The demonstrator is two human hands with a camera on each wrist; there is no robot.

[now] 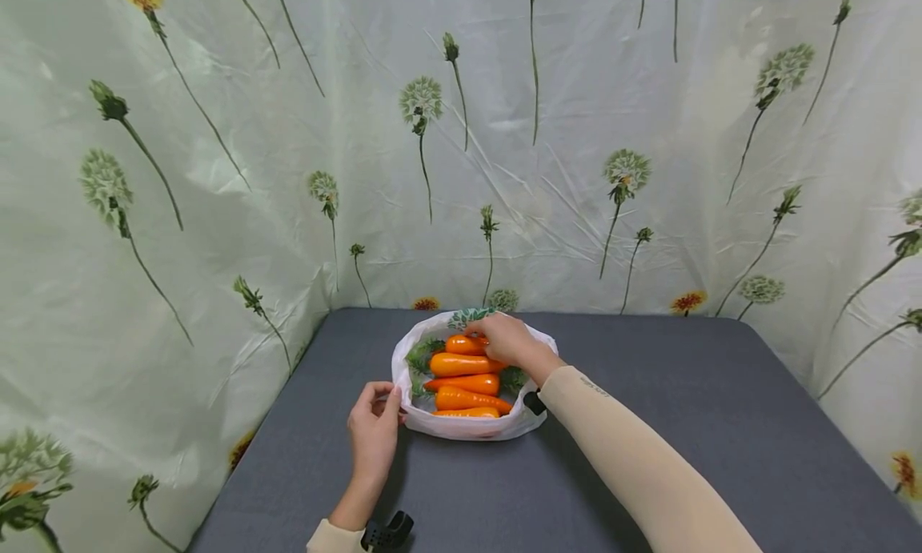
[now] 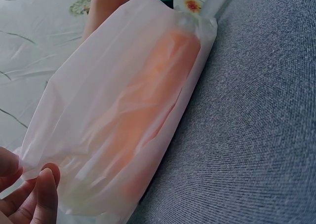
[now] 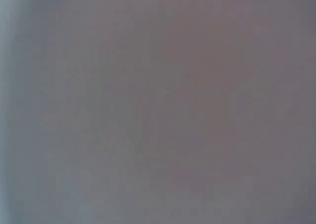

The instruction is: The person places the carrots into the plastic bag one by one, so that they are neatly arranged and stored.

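Note:
A white plastic bag (image 1: 461, 429) lies open on the grey table (image 1: 684, 393) with several orange toy carrots (image 1: 461, 365) and green leaves inside. My left hand (image 1: 374, 433) pinches the bag's left rim between thumb and fingers. In the left wrist view the translucent bag (image 2: 113, 86) shows a carrot (image 2: 148, 110) through its side, and my left fingers (image 2: 42, 194) hold its edge at the bottom left. My right hand (image 1: 507, 338) reaches into the bag's far side, fingers curled on the farthest carrot (image 1: 461, 346). The right wrist view is a grey blur.
A pale green sheet printed with dandelions (image 1: 216, 177) walls in the table at the back and both sides. The bag sits near the table's back left. Bare grey cloth (image 2: 256, 125) stretches to the right and front.

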